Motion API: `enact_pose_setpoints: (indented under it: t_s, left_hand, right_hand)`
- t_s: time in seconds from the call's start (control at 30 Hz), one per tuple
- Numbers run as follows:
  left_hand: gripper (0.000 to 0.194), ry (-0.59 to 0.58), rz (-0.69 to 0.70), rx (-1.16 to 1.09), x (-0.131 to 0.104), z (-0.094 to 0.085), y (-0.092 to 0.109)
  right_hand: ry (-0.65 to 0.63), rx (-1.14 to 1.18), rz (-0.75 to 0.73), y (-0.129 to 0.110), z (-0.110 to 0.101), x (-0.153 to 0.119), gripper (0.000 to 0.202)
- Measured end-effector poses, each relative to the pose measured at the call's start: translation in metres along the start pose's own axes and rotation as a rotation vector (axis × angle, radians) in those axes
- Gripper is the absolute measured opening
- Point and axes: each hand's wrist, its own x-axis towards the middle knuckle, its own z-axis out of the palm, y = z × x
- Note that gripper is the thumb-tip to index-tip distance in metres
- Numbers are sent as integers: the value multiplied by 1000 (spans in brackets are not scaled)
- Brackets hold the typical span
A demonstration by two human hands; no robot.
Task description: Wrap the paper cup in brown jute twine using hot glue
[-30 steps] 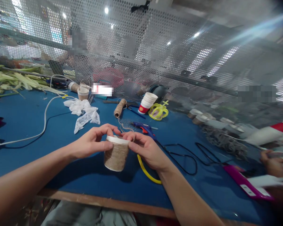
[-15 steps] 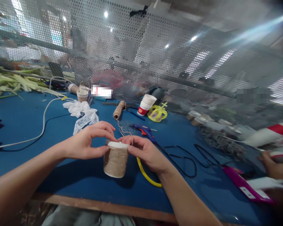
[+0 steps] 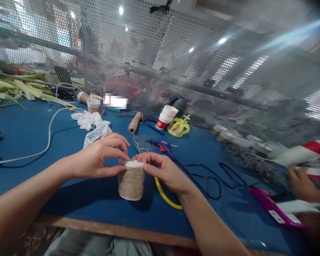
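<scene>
A paper cup wrapped in brown twine (image 3: pixel 131 183) is held upright above the blue table, its white rim on top. My left hand (image 3: pixel 106 156) pinches the rim from the left, thumb outside and fingertips at the inner edge. On the right side of the rim, my right hand (image 3: pixel 162 170) grips the cup between thumb and fingers. A thin strand of twine (image 3: pixel 138 147) runs from a twine spool (image 3: pixel 135 122) towards the fingers of my right hand. Behind that hand lies a blue glue gun (image 3: pixel 164 147).
Stacked cups (image 3: pixel 166 117) and a yellow crown-shaped piece (image 3: pixel 178 127) stand behind. White lace (image 3: pixel 97 133) lies back left. A yellow ring (image 3: pixel 166 197), black cable and purple power strip (image 3: pixel 276 209) are right, near another person's hand (image 3: pixel 305 185).
The cup and both my hands keep nearly the same pose; the cup's rim looks slightly more tilted. At the far right, the other person's hand has moved a little left.
</scene>
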Motion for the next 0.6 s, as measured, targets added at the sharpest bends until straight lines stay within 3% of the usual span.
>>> enact_pose_setpoints:
  t_s: [0.6]
  left_hand:
    - [14, -44, -13, 64, 1, 1, -1]
  right_hand:
    - [7, -30, 51, -2, 1, 0, 25]
